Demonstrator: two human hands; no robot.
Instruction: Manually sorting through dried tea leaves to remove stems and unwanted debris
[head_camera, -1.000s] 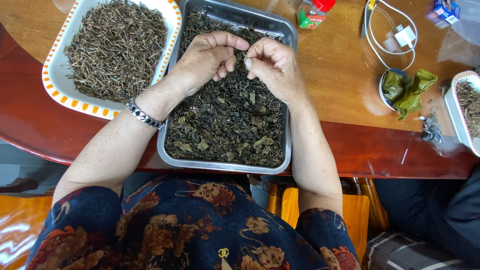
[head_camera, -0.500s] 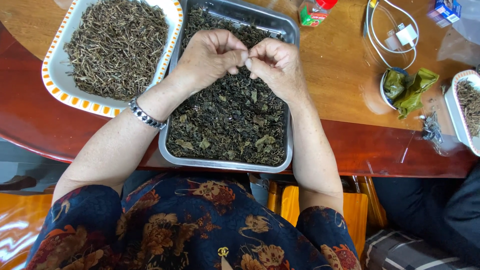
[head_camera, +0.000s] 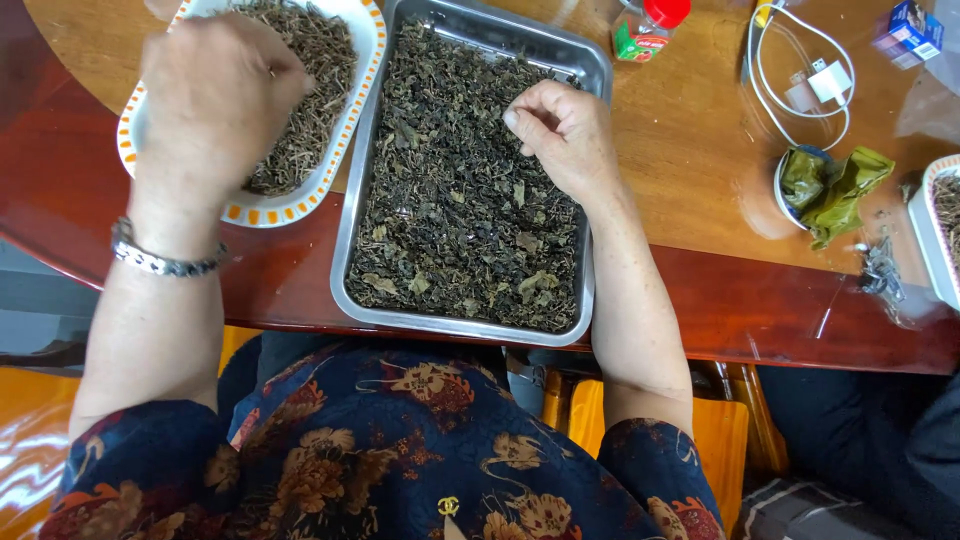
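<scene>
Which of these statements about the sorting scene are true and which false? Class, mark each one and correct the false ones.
1. The left hand is over the white dish with the orange-patterned rim. True.
2. The right hand rests in an empty metal tray. False: the metal tray is full of dark dried leaves.
3. A metal bracelet sits on the left wrist. True.
4. Both hands meet over the tray. False: they are apart, one over each container.
5. A white cable lies on the wooden table to the right of the tray. True.
6. The bottle by the tray has a blue cap. False: the bottle's cap is red.
</scene>
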